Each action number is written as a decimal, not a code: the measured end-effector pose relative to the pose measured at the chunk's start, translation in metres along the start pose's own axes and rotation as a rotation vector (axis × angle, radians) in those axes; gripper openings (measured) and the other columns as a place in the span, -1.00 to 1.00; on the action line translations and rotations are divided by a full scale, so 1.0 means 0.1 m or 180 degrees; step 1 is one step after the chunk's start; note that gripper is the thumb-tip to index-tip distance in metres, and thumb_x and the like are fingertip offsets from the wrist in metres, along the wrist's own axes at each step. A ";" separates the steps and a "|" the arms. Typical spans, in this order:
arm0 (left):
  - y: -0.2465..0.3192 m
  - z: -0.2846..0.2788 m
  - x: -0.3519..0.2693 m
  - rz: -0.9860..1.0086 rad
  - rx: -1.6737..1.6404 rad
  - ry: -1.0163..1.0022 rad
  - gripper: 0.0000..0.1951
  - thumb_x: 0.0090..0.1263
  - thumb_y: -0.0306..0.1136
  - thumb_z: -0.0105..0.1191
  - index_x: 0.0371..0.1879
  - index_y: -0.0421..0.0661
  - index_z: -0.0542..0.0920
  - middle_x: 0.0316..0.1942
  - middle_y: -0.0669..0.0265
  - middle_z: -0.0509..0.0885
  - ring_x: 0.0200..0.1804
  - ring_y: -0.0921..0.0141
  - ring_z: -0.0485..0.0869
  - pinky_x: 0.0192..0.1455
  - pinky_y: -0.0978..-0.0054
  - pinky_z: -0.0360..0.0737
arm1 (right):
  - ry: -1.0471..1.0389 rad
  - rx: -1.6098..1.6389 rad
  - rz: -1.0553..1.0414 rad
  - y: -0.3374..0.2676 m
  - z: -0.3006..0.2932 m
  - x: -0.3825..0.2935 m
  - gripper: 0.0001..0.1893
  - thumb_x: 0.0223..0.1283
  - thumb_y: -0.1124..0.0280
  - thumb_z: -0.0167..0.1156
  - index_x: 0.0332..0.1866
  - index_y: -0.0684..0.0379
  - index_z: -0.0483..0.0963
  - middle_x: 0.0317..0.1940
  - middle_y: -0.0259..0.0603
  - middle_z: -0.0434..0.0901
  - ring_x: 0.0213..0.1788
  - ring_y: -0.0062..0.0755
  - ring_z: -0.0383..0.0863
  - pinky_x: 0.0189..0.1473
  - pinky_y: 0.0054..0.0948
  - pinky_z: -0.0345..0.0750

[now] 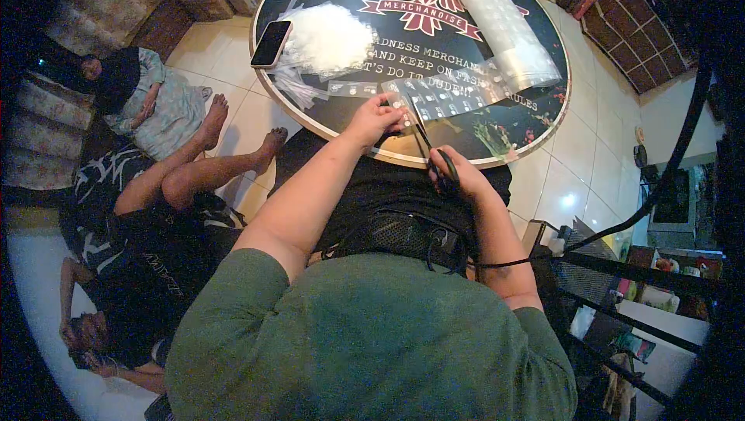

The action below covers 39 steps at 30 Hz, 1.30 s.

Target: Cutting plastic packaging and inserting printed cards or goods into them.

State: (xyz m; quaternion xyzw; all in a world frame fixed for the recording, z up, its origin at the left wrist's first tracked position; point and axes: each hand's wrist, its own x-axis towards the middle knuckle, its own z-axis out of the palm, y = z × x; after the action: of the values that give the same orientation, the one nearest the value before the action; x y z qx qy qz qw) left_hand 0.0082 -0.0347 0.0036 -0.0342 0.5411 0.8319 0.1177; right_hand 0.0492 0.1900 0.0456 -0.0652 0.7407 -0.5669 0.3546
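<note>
My left hand (378,120) pinches the near left end of a clear plastic sheet (448,98) printed with rows of small white marks. In my right hand (460,173) is a pair of scissors (445,160) with black handles, its blades pointing away from me. The blades lie at the sheet, just right of my left fingers; whether they are apart is hard to see. To the right, the sheet runs up to a thick roll of clear plastic film (495,19). A narrow printed strip (352,89) lies flat beyond my left hand.
The round black table (326,115) bears a printed emblem and writing. A heap of small translucent pieces (332,40), a smartphone (272,44) and thin plastic offcuts (300,84) lie at its left. Two people are on the left, one reclining (151,258). A black cable (640,211) crosses at right.
</note>
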 end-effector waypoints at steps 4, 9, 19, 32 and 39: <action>-0.02 -0.01 0.00 -0.0012 -0.0050 0.0074 -0.54 0.22 -0.54 0.06 0.10 -0.24 0.23 -0.20 0.12 0.59 -0.23 0.42 0.60 -0.22 0.59 0.58 | 0.0041 -0.0266 -0.0056 0.10 0.00 0.06 -0.67 0.26 0.06 -0.06 -0.28 0.17 0.32 -0.59 -0.37 0.40 -0.60 -0.57 0.38 -0.52 -0.57 0.38; 0.00 0.01 -0.01 -0.0075 -0.0078 0.0023 -0.53 0.23 -0.54 0.05 0.11 -0.24 0.23 -0.19 0.12 0.59 -0.24 0.42 0.60 -0.22 0.59 0.58 | 0.0208 0.0047 0.0023 0.06 0.04 0.01 -0.57 0.16 -0.05 0.04 -0.38 0.19 0.35 -0.61 -0.36 0.41 -0.56 -0.55 0.37 -0.46 -0.54 0.34; 0.02 0.00 -0.01 -0.0051 0.0012 0.0081 -0.53 0.23 -0.53 0.06 0.11 -0.23 0.22 -0.17 0.10 0.59 -0.25 0.42 0.61 -0.24 0.60 0.58 | 0.0134 0.0073 -0.0043 0.04 0.04 -0.01 -0.58 0.12 -0.05 0.09 -0.34 0.16 0.33 -0.61 -0.40 0.38 -0.56 -0.61 0.33 -0.48 -0.59 0.32; -0.02 -0.03 0.02 -0.0076 -0.0043 0.0082 -0.54 0.21 -0.57 0.06 0.09 -0.21 0.25 -0.19 0.11 0.61 -0.25 0.41 0.62 -0.23 0.60 0.60 | 0.0066 0.0225 0.0026 0.06 0.04 -0.03 -0.59 0.12 -0.01 0.12 -0.34 0.17 0.29 -0.63 -0.39 0.37 -0.62 -0.58 0.35 -0.55 -0.57 0.34; -0.01 -0.04 0.02 -0.0106 -0.0113 0.0006 -0.54 0.21 -0.57 0.06 0.09 -0.20 0.25 -0.20 0.12 0.61 -0.25 0.42 0.62 -0.21 0.60 0.60 | 0.0024 0.0361 -0.0112 0.11 0.02 -0.02 -0.61 0.13 0.03 0.12 -0.37 0.17 0.27 -0.66 -0.37 0.36 -0.66 -0.57 0.34 -0.60 -0.56 0.33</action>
State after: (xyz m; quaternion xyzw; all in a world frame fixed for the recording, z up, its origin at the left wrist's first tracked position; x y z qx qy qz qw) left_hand 0.0063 -0.0378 0.0009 -0.0461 0.5258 0.8393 0.1304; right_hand 0.0554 0.1932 0.0367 -0.0559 0.7074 -0.6144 0.3450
